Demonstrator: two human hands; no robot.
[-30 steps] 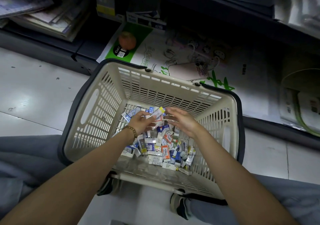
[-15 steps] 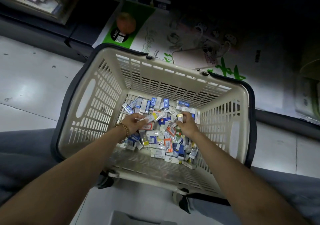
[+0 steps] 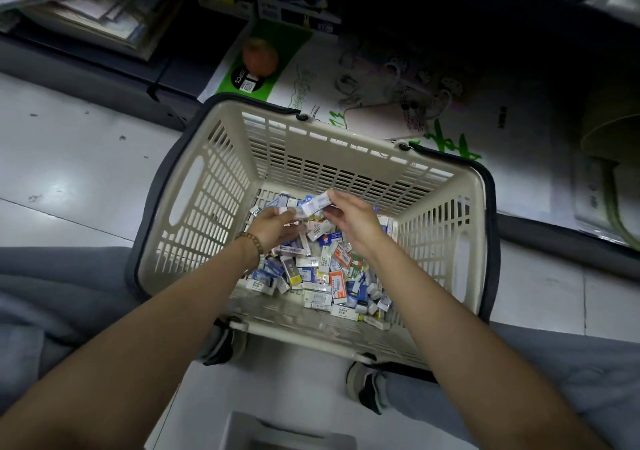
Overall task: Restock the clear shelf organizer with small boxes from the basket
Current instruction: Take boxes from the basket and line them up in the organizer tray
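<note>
A person crouched over a cream basket (image 3: 346, 148) on the floor, both hands inside it above a loose heap of small boxes (image 3: 325, 276). The right hand (image 3: 349, 222) pinched one white box (image 3: 316, 203) by its end, passing it toward the left hand (image 3: 275, 226), whose curled fingers gripped a few more, though blur hid how many. The cartons looked light, stiff and glossy, likely to slide in a stack; each was best taken across its flat faces and kept square.
</note>
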